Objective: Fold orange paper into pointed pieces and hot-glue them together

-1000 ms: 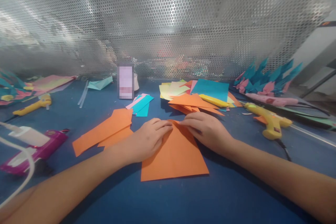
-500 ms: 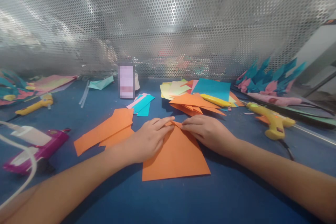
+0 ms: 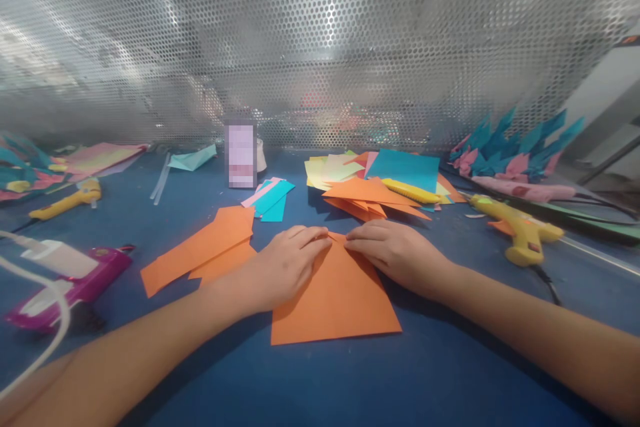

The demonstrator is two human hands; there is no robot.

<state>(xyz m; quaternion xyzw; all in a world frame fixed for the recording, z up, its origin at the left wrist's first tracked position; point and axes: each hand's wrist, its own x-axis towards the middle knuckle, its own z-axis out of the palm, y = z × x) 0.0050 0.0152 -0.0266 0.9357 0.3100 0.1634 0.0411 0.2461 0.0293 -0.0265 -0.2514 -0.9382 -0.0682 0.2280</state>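
An orange sheet of paper [image 3: 337,300] lies flat on the blue table in front of me, its far edge between my two hands. My left hand [image 3: 290,263] grips the far left part of the sheet, fingertips pressed together at the top edge. From the other side, my right hand [image 3: 397,253] pinches the far right part, its fingers bent over the edge. The fingertips of both hands are close to each other but apart. Both thumbs are mostly hidden. Folded orange paper pieces [image 3: 205,243] lie just left of my left hand.
Beyond my hands are an orange paper stack [image 3: 370,193], a yellow cutter [image 3: 410,191] and blue paper strips [image 3: 273,199]. A yellow glue gun [image 3: 525,230] lies at right. A magenta power strip [image 3: 100,280] with a white plug is at left. A phone [image 3: 241,155] stands at the back.
My left index finger has come down from its raised position onto the paper's far edge. My right hand and the sheet have hardly moved.
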